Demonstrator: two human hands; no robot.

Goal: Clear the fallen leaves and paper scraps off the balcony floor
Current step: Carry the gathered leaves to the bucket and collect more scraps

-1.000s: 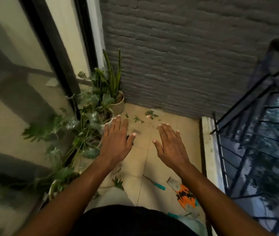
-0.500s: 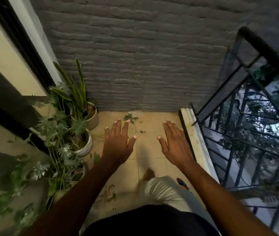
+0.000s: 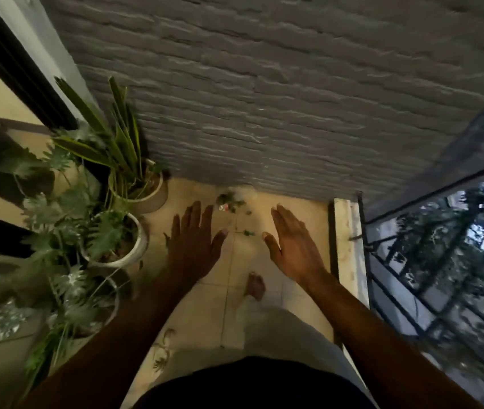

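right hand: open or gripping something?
Open. The right hand shows its back to the camera, fingers straight and extended, with nothing held in them.

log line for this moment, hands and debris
left hand: open, empty | right hand: open, empty | pile of green leaves and paper scraps: on beige tiled floor by grey brick wall, untouched
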